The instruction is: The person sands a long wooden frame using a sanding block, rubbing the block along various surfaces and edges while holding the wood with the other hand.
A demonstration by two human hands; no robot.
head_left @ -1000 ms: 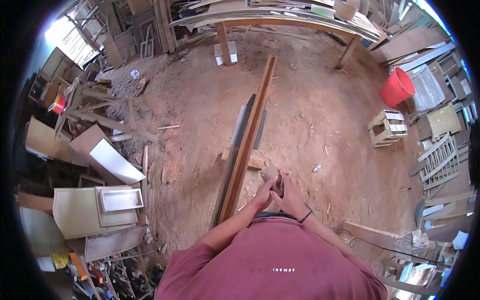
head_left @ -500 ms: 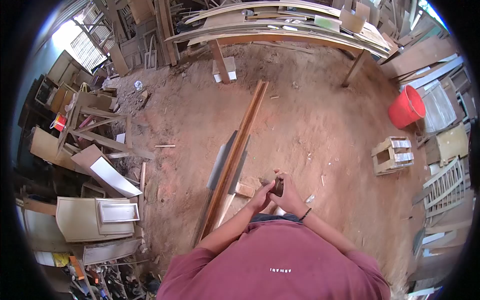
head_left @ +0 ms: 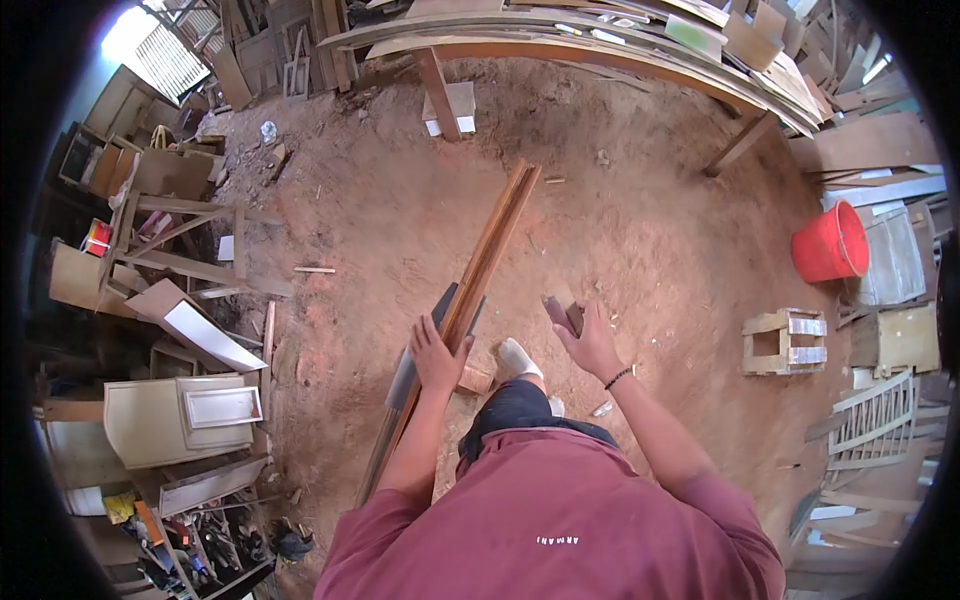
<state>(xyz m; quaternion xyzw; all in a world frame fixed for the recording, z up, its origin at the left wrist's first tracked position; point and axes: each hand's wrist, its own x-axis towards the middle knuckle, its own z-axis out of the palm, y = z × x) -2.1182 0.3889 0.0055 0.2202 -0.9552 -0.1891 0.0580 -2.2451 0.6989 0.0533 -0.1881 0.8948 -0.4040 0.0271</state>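
A long, grooved, reddish-brown wooden beam [head_left: 495,235] slants away in front of me, its near part under my left arm. My left hand [head_left: 437,357] lies over it, fingers stretched and thumb apart. Beneath the beam a grey board [head_left: 405,378] shows, with a wooden block [head_left: 474,380] beside it. To the right of the beam, my right hand [head_left: 592,342] is closed around a dark brown, flat, folded piece [head_left: 565,314] that looks like sandpaper. My foot in a pale sock [head_left: 519,358] is on the dirt floor between the hands.
A rack of boards [head_left: 560,50] spans the far side on wooden legs. At right stand a red bucket [head_left: 830,243] and a small wooden stool [head_left: 785,341]. Wooden frames [head_left: 180,235] and cabinet panels [head_left: 160,420] crowd the left.
My hands were together at the dark folded piece; now they are apart. The left has moved onto the beam, and the right has moved forward and right with the piece.
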